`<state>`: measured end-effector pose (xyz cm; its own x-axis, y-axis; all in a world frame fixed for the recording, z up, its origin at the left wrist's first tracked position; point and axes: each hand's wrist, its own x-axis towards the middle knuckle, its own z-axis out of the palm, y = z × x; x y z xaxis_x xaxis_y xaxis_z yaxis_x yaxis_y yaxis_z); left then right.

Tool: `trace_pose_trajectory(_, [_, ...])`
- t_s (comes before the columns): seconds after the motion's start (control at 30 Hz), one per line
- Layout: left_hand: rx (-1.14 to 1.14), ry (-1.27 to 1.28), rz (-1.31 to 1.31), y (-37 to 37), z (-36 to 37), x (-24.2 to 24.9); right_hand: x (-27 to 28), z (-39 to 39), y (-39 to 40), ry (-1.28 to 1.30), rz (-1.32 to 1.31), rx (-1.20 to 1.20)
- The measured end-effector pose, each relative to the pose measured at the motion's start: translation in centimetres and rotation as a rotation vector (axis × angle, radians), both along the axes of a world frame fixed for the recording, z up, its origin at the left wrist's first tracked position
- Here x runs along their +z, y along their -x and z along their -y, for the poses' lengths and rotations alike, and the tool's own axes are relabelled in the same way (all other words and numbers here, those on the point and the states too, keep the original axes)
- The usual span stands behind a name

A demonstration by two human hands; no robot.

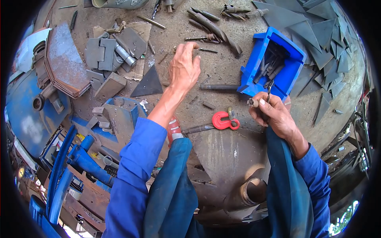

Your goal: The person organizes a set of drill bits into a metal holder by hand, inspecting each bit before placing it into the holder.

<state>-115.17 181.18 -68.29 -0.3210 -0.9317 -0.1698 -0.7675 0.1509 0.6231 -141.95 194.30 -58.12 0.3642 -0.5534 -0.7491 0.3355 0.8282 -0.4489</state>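
My left hand [184,67] reaches over the dirty floor, thumb apart from its bent fingers. Its fingertips are partly hidden, close to a thin dark drill bit [208,50]. Closed fingers of my right hand [274,113] hold a dark twist drill bit [270,88], pointing up, and a short, stubby metal cutter [252,102] that sticks out to the left. This hand is just in front of a blue plastic bin [247,81], tipped so its opening faces me, with several dark bits [274,63] inside.
Large twist drills [216,29] lie beyond my left hand. A red hook [223,120] and a metal bar [220,87] lie nearer. Triangular steel plates [313,31] pile up at right; steel blocks [111,87] and stacked plates [65,59] stand left. A pipe [254,191] is between my legs.
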Motion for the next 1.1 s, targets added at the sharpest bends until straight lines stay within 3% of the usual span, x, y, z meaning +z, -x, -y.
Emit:
trace_pose_trajectory(0.5, [-0.047, -0.009, -0.05, 0.0, 0.5, -0.6, -0.4, -0.1, 0.0, 0.008, -0.055, 0.057])
trace_pose_trajectory(0.87, [0.011, 0.04, -0.135, -0.2, -1.0, 2.9, -0.4, -0.1, 0.0, 0.028, -0.092, 0.102])
trace_pose_trajectory(1.1, [-0.114, 0.139, -0.081, 0.9, -1.3, 2.1, -0.6, -0.2, -0.1, 0.031, -0.082, 0.092])
